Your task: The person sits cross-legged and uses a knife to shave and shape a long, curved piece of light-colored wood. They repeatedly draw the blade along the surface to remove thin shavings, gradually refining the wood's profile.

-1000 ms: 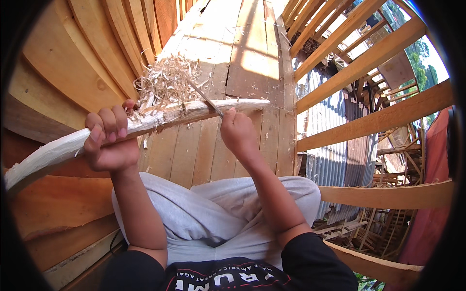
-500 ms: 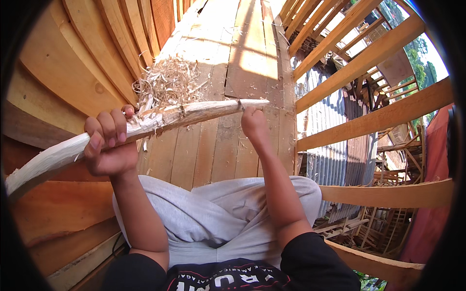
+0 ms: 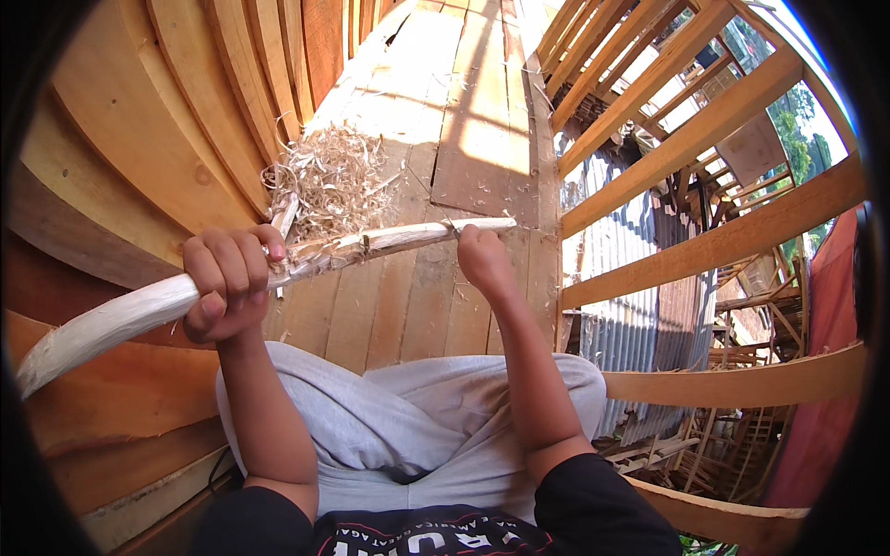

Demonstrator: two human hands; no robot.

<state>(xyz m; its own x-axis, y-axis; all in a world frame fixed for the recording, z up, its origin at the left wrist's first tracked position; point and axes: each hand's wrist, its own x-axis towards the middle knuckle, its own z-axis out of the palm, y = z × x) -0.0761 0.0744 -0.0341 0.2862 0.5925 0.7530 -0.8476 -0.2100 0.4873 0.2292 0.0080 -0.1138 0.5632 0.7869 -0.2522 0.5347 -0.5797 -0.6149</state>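
Observation:
A long, pale peeled wooden pole (image 3: 120,320) slants across in front of me, from low at the left to its narrower tip at the right. Brown patches and rough, lifted slivers show along its middle. My left hand (image 3: 228,280) is wrapped around the pole left of those patches. Near the tip, my right hand (image 3: 486,259) is a closed fist right against the pole's near side. A thin dark piece (image 3: 451,226) sticks out beside the fist and crosses the pole; it may be a blade, but its handle is hidden.
Curled wood shavings (image 3: 336,176) lie heaped on the plank floor (image 3: 399,306) beyond the pole. A wall of boards (image 3: 120,130) rises at the left. Slatted wooden railing (image 3: 714,241) runs along the right, with corrugated metal sheets (image 3: 630,324) outside it. My crossed legs (image 3: 408,398) are below.
The pole's right part and tip sit lower in the picture, and the pole slopes less. My left hand has turned so its knuckles show more. My right fist has dropped with the tip.

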